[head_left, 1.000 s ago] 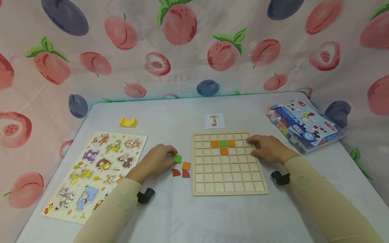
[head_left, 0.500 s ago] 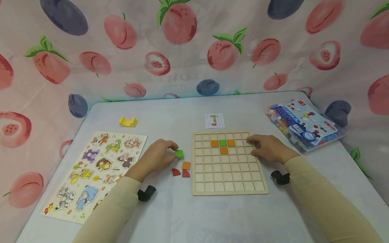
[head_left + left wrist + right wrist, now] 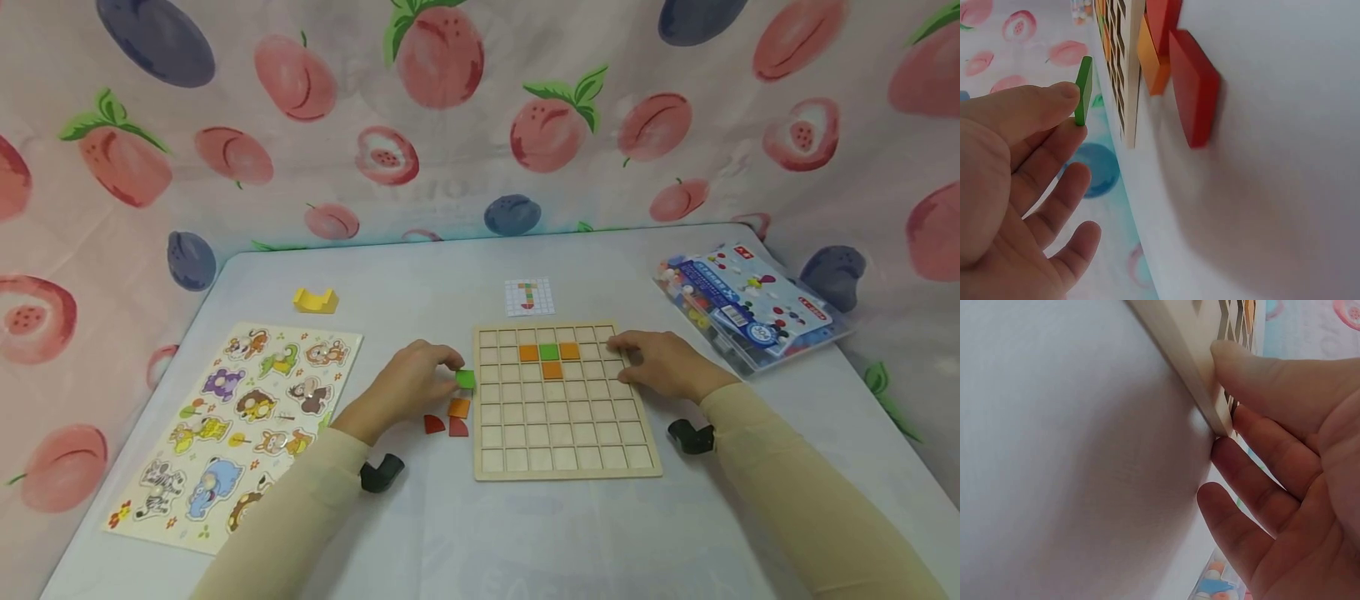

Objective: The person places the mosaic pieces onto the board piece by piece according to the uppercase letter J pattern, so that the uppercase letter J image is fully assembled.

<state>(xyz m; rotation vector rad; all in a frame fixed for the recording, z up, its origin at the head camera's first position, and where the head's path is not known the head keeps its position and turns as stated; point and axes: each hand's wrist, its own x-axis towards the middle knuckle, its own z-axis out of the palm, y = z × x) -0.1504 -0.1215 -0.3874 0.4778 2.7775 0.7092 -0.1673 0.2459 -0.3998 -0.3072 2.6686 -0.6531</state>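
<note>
My left hand [image 3: 414, 379] pinches a green square tile [image 3: 1085, 94] between thumb and forefinger, its other fingers loosely bent. In the head view the tile is at the left edge of the wooden grid board [image 3: 567, 479]. On the board sit a green tile [image 3: 549, 352] with an orange tile [image 3: 528, 353] to its left, another to its right and a third below. My right hand [image 3: 663, 362] touches the board's right edge, thumb [image 3: 1241, 365] on the rim and fingers relaxed. Beside the board lie a loose orange tile [image 3: 459, 408] and two red quarter-round tiles [image 3: 434, 424].
A small pattern card [image 3: 529, 297] lies behind the board. An animal puzzle board [image 3: 247, 417] is on the left, partly under the left forearm. Behind it stands a yellow curved block [image 3: 315, 301]. At the back right is a clear plastic box [image 3: 750, 308] of coloured pieces.
My left hand has lifted the green tile from near the loose tiles and carried it rightward to the board's left edge. The right hand has stayed on the board's right edge.
</note>
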